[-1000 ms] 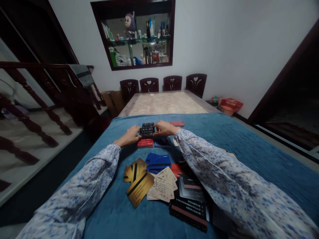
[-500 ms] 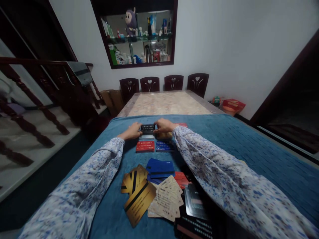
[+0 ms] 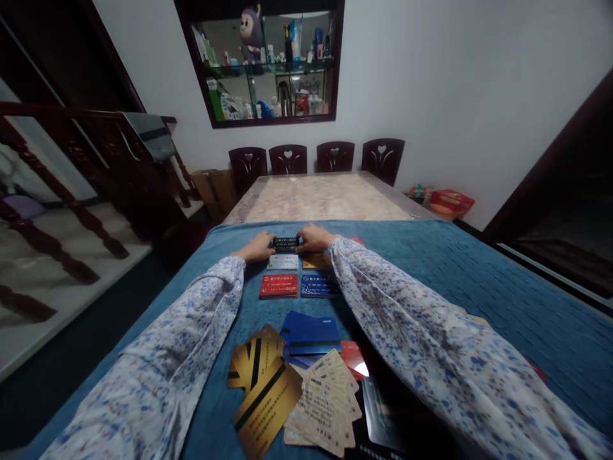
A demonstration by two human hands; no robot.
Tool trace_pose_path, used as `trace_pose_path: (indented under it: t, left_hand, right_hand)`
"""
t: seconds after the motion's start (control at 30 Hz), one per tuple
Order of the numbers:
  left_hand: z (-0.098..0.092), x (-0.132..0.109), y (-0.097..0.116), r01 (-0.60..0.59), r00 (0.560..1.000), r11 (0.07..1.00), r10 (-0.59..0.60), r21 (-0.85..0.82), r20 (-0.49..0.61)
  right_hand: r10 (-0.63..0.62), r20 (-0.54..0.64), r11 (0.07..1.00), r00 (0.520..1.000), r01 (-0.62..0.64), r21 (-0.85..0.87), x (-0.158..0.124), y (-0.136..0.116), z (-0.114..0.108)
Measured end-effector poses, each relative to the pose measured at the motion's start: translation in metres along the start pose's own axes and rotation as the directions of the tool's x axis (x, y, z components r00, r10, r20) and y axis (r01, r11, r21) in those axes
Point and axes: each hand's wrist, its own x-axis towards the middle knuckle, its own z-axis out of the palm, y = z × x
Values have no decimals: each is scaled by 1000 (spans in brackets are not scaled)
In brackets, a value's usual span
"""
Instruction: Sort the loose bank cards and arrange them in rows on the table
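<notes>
My left hand [image 3: 259, 246] and my right hand [image 3: 313, 238] are closed at the two short ends of a black card [image 3: 286, 244], their fingertips on its edges. Just in front of it lies a white card [image 3: 282, 262]. A gold card [image 3: 313, 260] sits under my right wrist, partly hidden. Nearer to me are a stack of red cards [image 3: 278, 285] and, beside it, a stack of blue cards [image 3: 317, 285]. Past my right wrist shows a bit of another red card [image 3: 357, 241].
Close to me lie fanned gold cards [image 3: 268, 399], loose blue cards [image 3: 313, 332], beige cards [image 3: 328, 399], a red card [image 3: 352, 356] and a clear-looking card [image 3: 378, 409], partly under my right sleeve. A blue cloth [image 3: 412, 255] covers the near table. Several chairs [image 3: 335, 156] stand behind.
Both hands have moved the black card slightly away from me, off the white card, which now shows more fully. The view has tilted a little, and my right sleeve covers more of the black cards.
</notes>
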Motion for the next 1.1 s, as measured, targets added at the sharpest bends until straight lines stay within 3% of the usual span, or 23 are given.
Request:
trace_pose_path:
  t: [0.23,0.43,0.67,1.1]
  left_hand:
    - [4,11,-4,-17,1000,1000,17,-16,2]
    - [0,19,-3,-9,995,992,-4,128,99]
    - [-3,27,-2,-6,986,991,-17,137,166]
    - [-1,26,-2,20,990,995,-34,99,139]
  right_hand:
    - [5,-7,1000,1000,-6,-7,12,6,10]
    - [34,39,999,999,-34,-1,17,6,9]
    - [67,43,998,997,-68,10,20,4,11]
    - [14,-5,993,1000,-14,-114,15,-2,6]
